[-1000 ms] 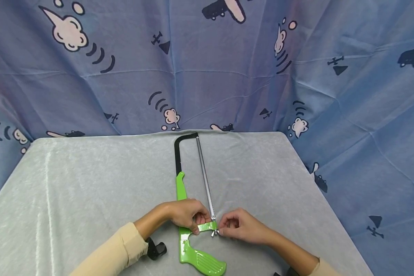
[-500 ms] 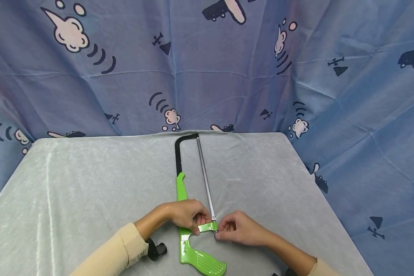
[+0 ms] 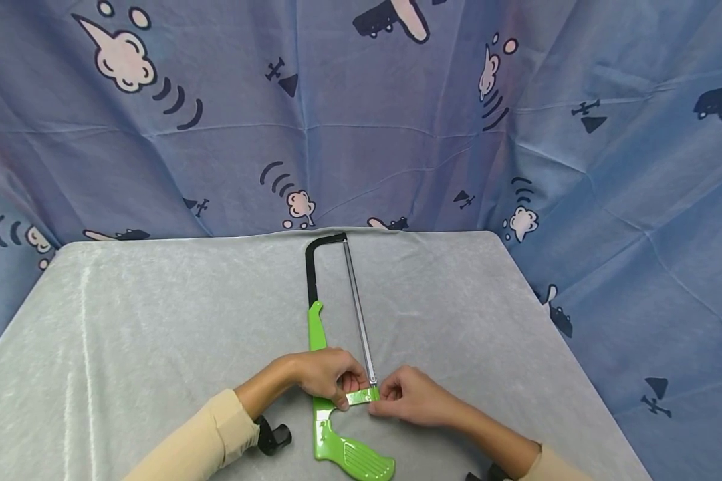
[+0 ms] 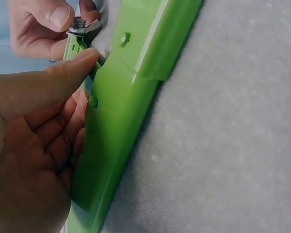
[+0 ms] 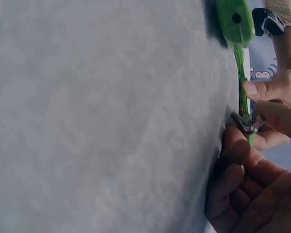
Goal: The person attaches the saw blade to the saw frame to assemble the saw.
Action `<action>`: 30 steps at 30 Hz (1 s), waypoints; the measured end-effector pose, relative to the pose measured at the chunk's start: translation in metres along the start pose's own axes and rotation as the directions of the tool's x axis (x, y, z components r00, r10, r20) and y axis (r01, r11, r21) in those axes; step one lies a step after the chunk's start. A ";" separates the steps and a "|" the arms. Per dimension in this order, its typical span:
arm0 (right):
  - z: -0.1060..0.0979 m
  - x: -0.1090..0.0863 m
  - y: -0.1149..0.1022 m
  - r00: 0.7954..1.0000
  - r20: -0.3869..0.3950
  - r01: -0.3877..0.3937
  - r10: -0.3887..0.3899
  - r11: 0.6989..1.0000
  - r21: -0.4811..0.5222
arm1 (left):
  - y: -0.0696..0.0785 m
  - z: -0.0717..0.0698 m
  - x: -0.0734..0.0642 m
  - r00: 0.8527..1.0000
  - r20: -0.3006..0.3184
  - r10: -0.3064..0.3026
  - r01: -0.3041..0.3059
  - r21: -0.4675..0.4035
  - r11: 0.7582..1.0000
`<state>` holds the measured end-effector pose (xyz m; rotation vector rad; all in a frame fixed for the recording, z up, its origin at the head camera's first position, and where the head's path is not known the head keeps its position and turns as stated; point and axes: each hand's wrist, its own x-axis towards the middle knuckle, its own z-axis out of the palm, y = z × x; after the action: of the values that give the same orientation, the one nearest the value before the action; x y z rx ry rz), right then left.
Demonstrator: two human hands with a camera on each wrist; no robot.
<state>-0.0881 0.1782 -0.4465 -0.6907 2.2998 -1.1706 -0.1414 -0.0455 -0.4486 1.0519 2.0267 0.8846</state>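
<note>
A hacksaw (image 3: 316, 327) with a green handle and black front frame lies on the grey cloth, handle toward me. Its silver blade (image 3: 358, 307) runs along the right side. My left hand (image 3: 329, 375) pinches the short green crosspiece at the blade's near end, thumb on top in the left wrist view. From the right, my right hand (image 3: 414, 397) has its thumb and fingertips around the metal wing nut (image 5: 246, 125) at that corner. The fingers cover the wing nut in the head view; a threaded bolt end (image 4: 79, 22) shows in the left wrist view.
Grey plush cloth (image 3: 174, 314) covers the table. A blue patterned curtain (image 3: 385, 167) hangs along the back and right side. A black wrist strap device (image 3: 273, 435) sits at the left cuff, close to the saw handle.
My right hand has shifted slightly left, and its thumb and fingers have come over the wing nut, which showed uncovered a second ago. The left hand and the hacksaw stay in place.
</note>
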 end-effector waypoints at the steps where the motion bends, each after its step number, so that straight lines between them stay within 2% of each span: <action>1: -0.002 0.000 0.001 1.000 0.014 0.004 -0.005 1.000 0.014 | 0.000 0.000 0.000 1.000 0.000 0.001 -0.001 0.000 1.000; 6: -0.010 0.000 0.003 0.994 0.101 -0.045 0.032 0.991 0.128 | -0.001 0.000 0.000 1.000 -0.001 0.008 -0.008 0.009 1.000; 10: -0.015 0.000 0.003 0.988 0.144 -0.077 0.052 0.981 0.178 | -0.001 0.000 0.001 1.000 0.000 0.008 -0.008 0.016 1.000; 16: -0.017 0.000 0.007 0.989 0.144 -0.054 0.033 0.988 0.147 | -0.002 0.001 0.001 1.000 0.000 0.002 -0.002 0.014 1.000; 23: -0.016 -0.001 0.005 0.988 0.147 0.017 -0.037 0.991 0.133 | -0.002 0.001 0.001 1.000 -0.009 0.001 -0.001 0.007 1.000; 30: -0.014 0.000 0.001 0.993 0.121 -0.008 0.005 1.000 0.019 | -0.002 0.001 0.000 1.000 -0.011 0.000 0.000 0.002 1.000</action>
<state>-0.0968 0.1870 -0.4396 -0.7261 2.1865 -1.1155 -0.1416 -0.0460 -0.4506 1.0498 2.0374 0.8905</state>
